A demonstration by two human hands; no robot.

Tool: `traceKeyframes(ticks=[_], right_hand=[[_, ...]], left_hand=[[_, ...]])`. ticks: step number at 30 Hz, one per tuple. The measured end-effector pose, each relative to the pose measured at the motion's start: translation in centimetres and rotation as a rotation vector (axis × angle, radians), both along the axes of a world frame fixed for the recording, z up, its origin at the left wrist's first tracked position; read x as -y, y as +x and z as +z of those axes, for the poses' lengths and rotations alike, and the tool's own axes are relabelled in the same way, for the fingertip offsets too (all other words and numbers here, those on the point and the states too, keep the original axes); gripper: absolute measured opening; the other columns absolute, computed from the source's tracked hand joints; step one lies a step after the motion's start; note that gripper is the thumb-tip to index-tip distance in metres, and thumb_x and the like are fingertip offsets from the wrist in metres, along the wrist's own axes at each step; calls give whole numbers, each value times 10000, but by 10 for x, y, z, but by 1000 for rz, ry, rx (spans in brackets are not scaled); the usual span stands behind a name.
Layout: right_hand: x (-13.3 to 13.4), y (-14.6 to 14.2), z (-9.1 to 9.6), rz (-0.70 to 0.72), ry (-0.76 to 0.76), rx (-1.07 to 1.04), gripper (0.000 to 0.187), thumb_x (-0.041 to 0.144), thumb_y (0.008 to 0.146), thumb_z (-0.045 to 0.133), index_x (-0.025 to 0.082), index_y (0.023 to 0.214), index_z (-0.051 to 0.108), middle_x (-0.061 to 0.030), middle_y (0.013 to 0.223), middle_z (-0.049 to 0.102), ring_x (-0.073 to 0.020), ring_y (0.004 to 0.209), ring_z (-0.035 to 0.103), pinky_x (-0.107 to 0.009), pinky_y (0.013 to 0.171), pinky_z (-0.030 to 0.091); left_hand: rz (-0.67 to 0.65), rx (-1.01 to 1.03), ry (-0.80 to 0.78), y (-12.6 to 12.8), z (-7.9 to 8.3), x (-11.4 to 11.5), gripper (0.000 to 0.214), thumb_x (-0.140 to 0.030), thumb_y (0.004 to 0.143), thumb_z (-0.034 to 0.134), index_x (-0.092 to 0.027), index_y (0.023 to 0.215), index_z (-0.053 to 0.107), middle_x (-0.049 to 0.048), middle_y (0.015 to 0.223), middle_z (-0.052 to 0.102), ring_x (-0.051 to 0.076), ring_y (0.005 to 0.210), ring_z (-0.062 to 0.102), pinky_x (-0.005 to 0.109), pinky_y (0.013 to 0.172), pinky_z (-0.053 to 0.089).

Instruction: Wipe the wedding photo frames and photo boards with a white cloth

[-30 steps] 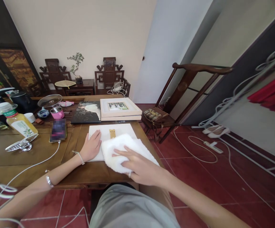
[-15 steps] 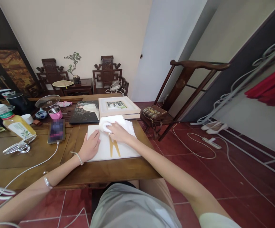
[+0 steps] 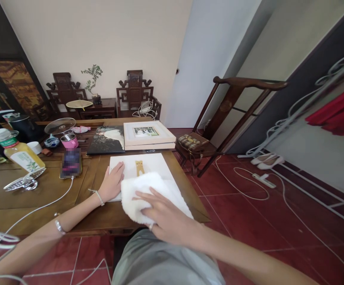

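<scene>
1. Left hand (image 3: pixel 112 183): palm down, laid flat with fingers extended close together, on the left margin of the flat, white, rectangular board (image 3: pixel 157 162).
2. Right hand (image 3: pixel 167 217): fingers spread apart over the thick, fluffy white cloth (image 3: pixel 142 183); whether the thumb pinches it, cannot tell.
3. Cloth lies on the board's near part, overlapping its near edge; the yellow, cat-eared flat figure (image 3: pixel 139 167) shows just beyond.
4. Board rests on the brown wooden table (image 3: pixel 96 170), near the pale-framed picture (image 3: pixel 148 133).
</scene>
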State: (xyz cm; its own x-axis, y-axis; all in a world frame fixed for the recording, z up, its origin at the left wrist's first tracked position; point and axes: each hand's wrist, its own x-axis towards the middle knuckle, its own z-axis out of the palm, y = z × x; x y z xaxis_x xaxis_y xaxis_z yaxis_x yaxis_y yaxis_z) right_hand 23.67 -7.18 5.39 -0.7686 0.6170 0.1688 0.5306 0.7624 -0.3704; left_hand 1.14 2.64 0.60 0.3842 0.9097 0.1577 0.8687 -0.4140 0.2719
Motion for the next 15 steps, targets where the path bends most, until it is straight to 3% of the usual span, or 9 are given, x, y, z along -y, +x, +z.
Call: traceKeyframes(ticks=[4, 7, 11, 15], right_hand=[[-46, -9, 2, -206, 13, -41, 229, 122, 820, 464, 162, 940, 656, -144, 1172, 629, -269, 1193, 502, -427, 1054, 320], [-89, -36, 5, -300, 44, -22, 235, 195, 896, 417, 153, 964, 638, -149, 1106, 641, -283, 1067, 558, -438, 970, 366], [-110, -74, 5, -190, 119, 64, 238, 139, 833, 465, 146, 1001, 632, -173, 1148, 619, -319, 1209, 459, -518, 1008, 302], [-79, -70, 4, 58, 120, 86, 227, 102, 797, 486, 138, 954, 646, -171, 1148, 628, -281, 1253, 453, -485, 1057, 285]], left_hand=[[25, 156, 17, -3, -1, -8, 465, -231, 917, 309, -166, 1366, 412, 117, 1443, 436, 229, 1358, 360, 505, 1131, 205], [71, 424, 16, -13, -1, -23, 419, -250, 906, 321, -146, 1267, 506, 117, 1324, 553, 208, 1245, 493, 390, 1088, 330], [239, 789, -27, -26, 1, -39, 390, -335, 917, 335, -146, 1189, 542, 106, 1242, 597, 218, 1152, 553, 375, 1029, 392], [279, 913, -64, -29, 0, -41, 402, -389, 928, 357, -143, 1197, 525, 109, 1260, 576, 222, 1153, 544, 359, 1011, 405]])
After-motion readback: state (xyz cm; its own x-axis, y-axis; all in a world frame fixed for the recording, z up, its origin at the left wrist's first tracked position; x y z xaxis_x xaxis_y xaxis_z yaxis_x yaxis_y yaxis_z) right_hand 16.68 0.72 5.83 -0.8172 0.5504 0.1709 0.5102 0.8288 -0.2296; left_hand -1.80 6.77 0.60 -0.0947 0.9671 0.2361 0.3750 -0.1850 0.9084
